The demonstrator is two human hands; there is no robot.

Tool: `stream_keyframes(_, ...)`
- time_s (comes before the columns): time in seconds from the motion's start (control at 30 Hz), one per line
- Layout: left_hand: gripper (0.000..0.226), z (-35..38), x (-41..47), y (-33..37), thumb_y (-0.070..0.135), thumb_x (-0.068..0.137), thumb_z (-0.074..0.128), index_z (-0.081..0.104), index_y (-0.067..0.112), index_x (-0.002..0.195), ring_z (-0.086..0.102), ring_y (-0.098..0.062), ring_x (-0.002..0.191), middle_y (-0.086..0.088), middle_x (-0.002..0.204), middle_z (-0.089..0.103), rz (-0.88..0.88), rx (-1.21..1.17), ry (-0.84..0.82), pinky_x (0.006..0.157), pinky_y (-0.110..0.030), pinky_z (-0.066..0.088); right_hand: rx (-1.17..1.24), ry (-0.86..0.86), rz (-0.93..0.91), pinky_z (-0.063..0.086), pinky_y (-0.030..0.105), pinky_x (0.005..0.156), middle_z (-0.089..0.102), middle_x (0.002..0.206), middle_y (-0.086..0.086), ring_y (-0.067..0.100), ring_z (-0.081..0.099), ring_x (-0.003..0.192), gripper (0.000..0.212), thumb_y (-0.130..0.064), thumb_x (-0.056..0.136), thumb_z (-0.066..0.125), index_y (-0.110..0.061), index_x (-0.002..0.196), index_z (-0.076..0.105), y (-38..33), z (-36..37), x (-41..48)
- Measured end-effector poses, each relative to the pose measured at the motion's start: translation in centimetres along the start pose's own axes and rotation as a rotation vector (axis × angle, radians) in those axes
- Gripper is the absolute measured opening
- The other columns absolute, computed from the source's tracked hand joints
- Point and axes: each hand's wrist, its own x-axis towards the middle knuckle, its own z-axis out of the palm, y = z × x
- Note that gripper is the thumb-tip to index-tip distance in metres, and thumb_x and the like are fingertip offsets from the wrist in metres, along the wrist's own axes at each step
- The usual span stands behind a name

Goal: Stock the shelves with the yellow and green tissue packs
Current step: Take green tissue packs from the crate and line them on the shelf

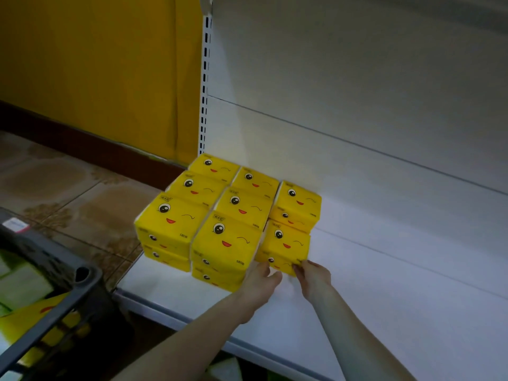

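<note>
Yellow tissue pack (286, 243): left hand (261, 281) and right hand (314, 277) are seemingly pinching its front corners; overpushing risks skewing neighbouring stack (225, 243).

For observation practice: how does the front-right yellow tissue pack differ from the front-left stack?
The front-right pack lies one high; the front-left stack is two packs high. The left hand and right hand grip the front-right pack; nothing touches the front-left stack. Both are yellow with the same winking face.
</note>
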Motion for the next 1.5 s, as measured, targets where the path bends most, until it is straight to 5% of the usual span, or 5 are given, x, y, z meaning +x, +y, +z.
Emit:
stream_keyframes(0.33,0.035,-2.0,-1.5,3.0,0.023,0.096,0.047,0.052,0.006,0.126,0.058,-0.023,0.108,-0.015,0.122,0.06,0.119,0.17,0.063,0.089,-0.032,0.046,-0.002,-0.071,-0.089,0.049,0.035,0.069,0.06,0.095,0.012,0.027,0.06,0.084,0.015,-0.012,0.094,0.053,-0.003,0.105,0.055,0.2,0.4,-7.5)
stream_keyframes(0.67,0.022,-16.8,-12.3,3.1,0.025,0.095,0.05,0.06,0.008,0.104,0.062,-0.016,0.081,-0.005,0.09,0.063,0.25,0.286,0.151,0.065,-0.025,0.051,-0.413,-0.811,-0.402,0.057,0.023,0.058,0.072,0.077,0.008,0.019,0.07,0.07,0.016,-0.013,0.093,0.051,-0.007,0.088,0.065,0.8,11.3,-20.0)
stream_keyframes(0.97,0.013,-30.3,-18.3,-8.4,0.019,0.09,0.056,0.063,0.008,0.091,0.055,-0.021,0.079,-0.002,0.075,0.056,-0.094,0.024,0.862,0.063,-0.027,0.042,-1.301,-1.093,-0.595,0.052,0.028,0.069,0.063,0.097,0.014,0.027,0.064,0.091,0.019,-0.011,0.096,0.043,-0.004,0.103,0.06,10.5,26.5,-24.0)
stream_keyframes(1.2,0.059,-31.0,-15.6,-12.6,0.055,0.082,0.059,0.05,0.005,0.112,0.055,-0.024,0.075,-0.008,0.087,0.052,-0.411,-0.035,0.621,0.051,-0.028,0.043,-2.077,-1.14,-0.752,0.044,0.037,0.076,0.056,0.121,0.023,0.035,0.056,0.11,0.033,-0.002,0.094,0.032,0.004,0.12,0.052,14.0,28.2,-24.5)
stream_keyframes(1.5,0.024,-34.0,-19.7,-10.4,0.028,0.09,0.053,0.051,0.012,0.108,0.053,-0.022,0.082,-0.006,0.094,0.055,-0.149,-0.468,0.775,0.068,-0.031,0.045,-1.027,-0.932,-0.846,0.042,0.024,0.086,0.06,0.105,0.002,0.018,0.057,0.105,0.023,-0.015,0.093,0.054,-0.008,0.113,0.06,10.8,28.1,-23.1)
